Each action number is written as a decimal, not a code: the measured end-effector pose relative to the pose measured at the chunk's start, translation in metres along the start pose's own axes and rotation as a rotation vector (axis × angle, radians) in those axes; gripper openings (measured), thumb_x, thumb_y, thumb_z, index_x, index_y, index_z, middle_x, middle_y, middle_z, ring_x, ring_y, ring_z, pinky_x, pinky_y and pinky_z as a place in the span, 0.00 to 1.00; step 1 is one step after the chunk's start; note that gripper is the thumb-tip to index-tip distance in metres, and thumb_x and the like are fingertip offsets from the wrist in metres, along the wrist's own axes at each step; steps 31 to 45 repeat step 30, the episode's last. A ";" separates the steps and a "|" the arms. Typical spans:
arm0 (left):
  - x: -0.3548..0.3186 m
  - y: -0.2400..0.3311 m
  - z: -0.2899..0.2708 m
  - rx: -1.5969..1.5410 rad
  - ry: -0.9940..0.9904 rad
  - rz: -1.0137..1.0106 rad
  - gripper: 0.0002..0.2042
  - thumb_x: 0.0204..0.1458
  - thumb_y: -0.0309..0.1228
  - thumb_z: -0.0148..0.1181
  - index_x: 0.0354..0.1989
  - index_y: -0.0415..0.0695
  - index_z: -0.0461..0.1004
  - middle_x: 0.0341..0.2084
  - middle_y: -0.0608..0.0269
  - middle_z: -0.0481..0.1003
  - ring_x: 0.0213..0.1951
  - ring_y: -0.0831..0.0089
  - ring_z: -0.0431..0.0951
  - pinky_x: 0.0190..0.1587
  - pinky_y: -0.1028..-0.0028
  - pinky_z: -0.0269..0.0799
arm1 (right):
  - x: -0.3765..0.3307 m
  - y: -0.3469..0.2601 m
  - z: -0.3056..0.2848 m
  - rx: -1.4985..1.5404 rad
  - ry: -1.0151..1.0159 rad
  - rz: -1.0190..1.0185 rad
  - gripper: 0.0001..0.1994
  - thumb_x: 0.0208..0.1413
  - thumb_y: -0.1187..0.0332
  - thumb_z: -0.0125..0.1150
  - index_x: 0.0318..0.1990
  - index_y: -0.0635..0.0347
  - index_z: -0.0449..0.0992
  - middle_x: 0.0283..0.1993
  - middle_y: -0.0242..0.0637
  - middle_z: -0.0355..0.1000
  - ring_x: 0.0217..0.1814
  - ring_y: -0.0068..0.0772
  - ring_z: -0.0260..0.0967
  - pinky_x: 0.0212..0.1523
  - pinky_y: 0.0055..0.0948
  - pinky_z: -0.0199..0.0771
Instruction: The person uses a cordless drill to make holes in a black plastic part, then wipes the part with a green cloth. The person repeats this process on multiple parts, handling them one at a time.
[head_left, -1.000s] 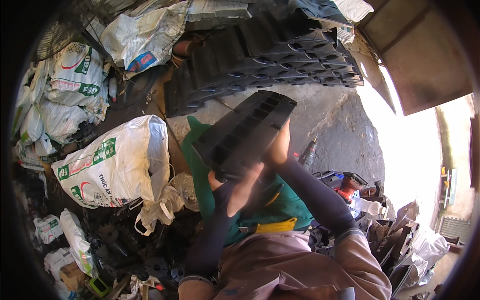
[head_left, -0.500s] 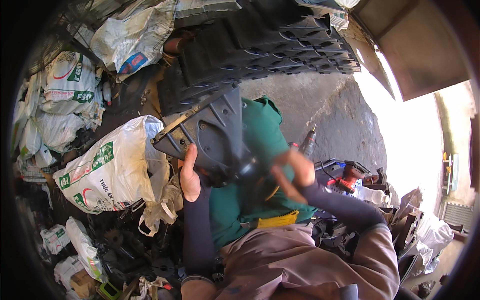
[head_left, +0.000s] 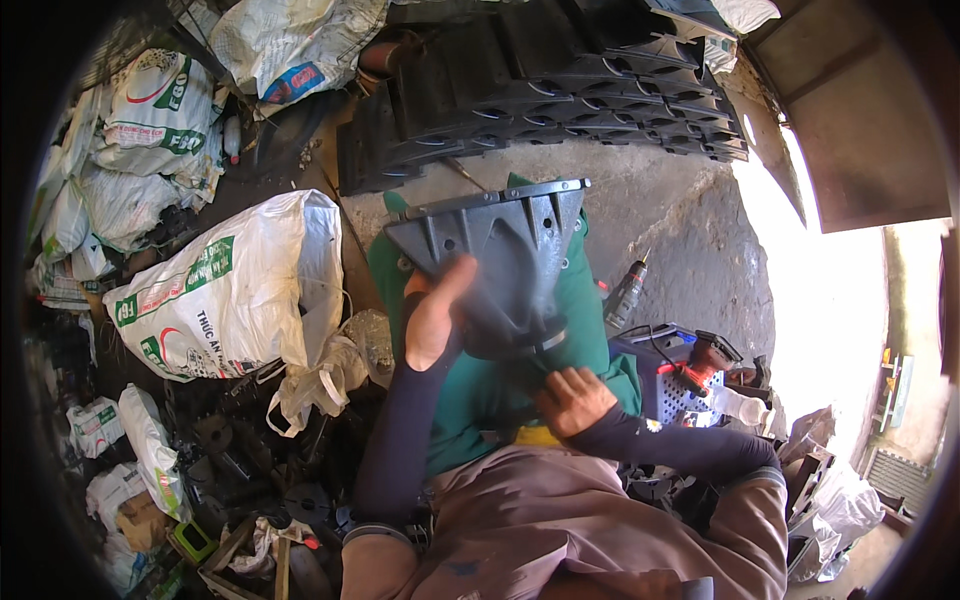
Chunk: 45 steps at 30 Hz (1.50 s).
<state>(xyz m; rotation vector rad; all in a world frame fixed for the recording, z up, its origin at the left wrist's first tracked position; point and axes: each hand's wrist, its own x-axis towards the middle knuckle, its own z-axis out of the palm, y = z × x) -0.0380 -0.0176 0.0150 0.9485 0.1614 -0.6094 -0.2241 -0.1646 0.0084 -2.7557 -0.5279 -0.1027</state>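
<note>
A dark grey moulded plastic part (head_left: 505,265) rests over my lap on green cloth (head_left: 585,310). It is roughly triangular, with ribs, bolt holes and a wide flanged edge on the far side; its narrower end points toward me. My left hand (head_left: 437,315) grips its left side, thumb lying over the surface. Close to the narrow end, my right hand (head_left: 580,402) is closed, fingers curled round a small slim tool (head_left: 546,345). The tool is dark with a pale tip; blur hides its exact kind. The tip is at the part's near end.
Stacked black plastic mouldings (head_left: 540,90) stand at the far side. A cordless drill (head_left: 627,292) lies to the right, near a red-and-black power tool (head_left: 705,362) on a perforated crate (head_left: 670,400). On the left are a white woven sack (head_left: 230,285) and several dark parts.
The part has turned so its flanged edge faces away from me, and it has shifted right. My right hand has drawn nearer and closed at its narrow end. My left hand keeps its grip.
</note>
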 end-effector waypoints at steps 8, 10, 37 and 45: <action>-0.006 0.006 -0.007 0.259 0.039 0.053 0.14 0.53 0.29 0.62 0.45 0.36 0.73 0.39 0.62 0.77 0.38 0.76 0.75 0.42 0.76 0.69 | -0.037 -0.012 0.001 0.261 -0.208 0.132 0.11 0.40 0.68 0.57 0.34 0.59 0.70 0.31 0.39 0.65 0.31 0.40 0.68 0.32 0.37 0.70; -0.006 0.003 -0.006 0.222 0.065 0.087 0.14 0.53 0.29 0.62 0.45 0.36 0.73 0.40 0.62 0.76 0.38 0.76 0.75 0.43 0.76 0.69 | -0.037 -0.018 0.006 0.265 -0.110 0.131 0.13 0.39 0.68 0.58 0.35 0.59 0.68 0.29 0.40 0.66 0.31 0.41 0.69 0.32 0.38 0.71; -0.019 0.010 -0.018 0.635 0.209 -0.028 0.24 0.51 0.41 0.64 0.48 0.32 0.71 0.41 0.52 0.76 0.41 0.63 0.79 0.44 0.66 0.74 | -0.019 -0.013 0.041 0.584 -0.263 0.014 0.21 0.43 0.63 0.64 0.47 0.57 0.74 0.43 0.48 0.74 0.42 0.47 0.74 0.43 0.40 0.76; -0.019 0.010 -0.018 0.635 0.209 -0.028 0.24 0.51 0.41 0.64 0.48 0.32 0.71 0.41 0.52 0.76 0.41 0.63 0.79 0.44 0.66 0.74 | -0.019 -0.013 0.041 0.584 -0.263 0.014 0.21 0.43 0.63 0.64 0.47 0.57 0.74 0.43 0.48 0.74 0.42 0.47 0.74 0.43 0.40 0.76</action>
